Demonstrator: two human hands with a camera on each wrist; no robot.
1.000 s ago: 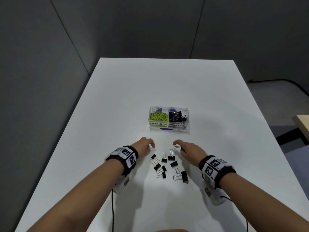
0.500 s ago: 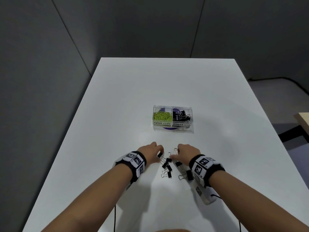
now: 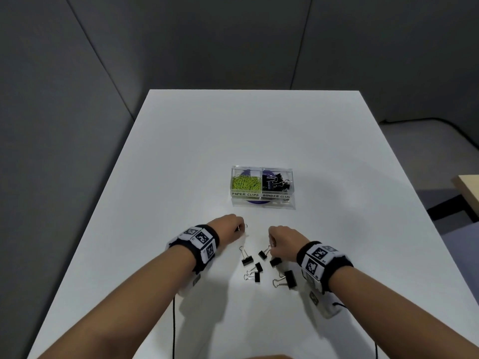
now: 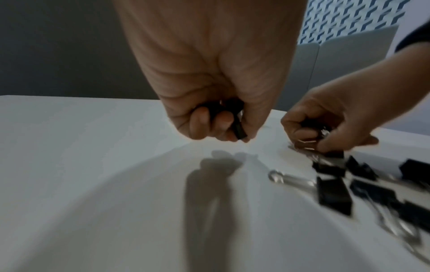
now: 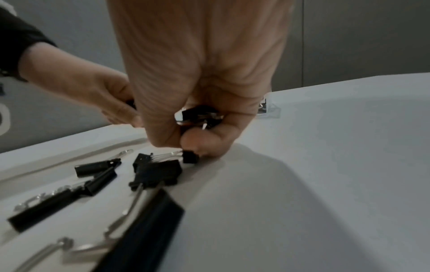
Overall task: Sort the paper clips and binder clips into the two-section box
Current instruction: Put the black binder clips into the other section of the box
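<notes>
White surface [image 3: 181,151] carries all items. At the left, the left hand [image 3: 229,226] is clenched around a black binder clip [image 4: 238,127], its fingers [image 4: 200,121] curled over the clip body; against the frame half a second earlier, this hand has drawn back to the left, away from the pile, and a gap now separates the two hands. Between the hands lie the loose binder clips [image 3: 256,270], black with silver wire handles, scattered on the surface near the person; the group is more spread out than half a second earlier. At the right, the right hand [image 3: 283,242] grasps several binder clips [image 5: 200,115] in its curled fingers, and its fingertips [image 5: 202,145] touch a further clip [image 5: 189,156] lying on the surface. Beyond the hands stands the clear two-section box [image 3: 291,187]: the left section, labelled PAPER CLIPS, holds green paper clips [image 3: 246,183]; the right section, labelled BINDER CLIPS, holds black binder clips [image 3: 276,183]. The box sits well apart from the loose clips.
</notes>
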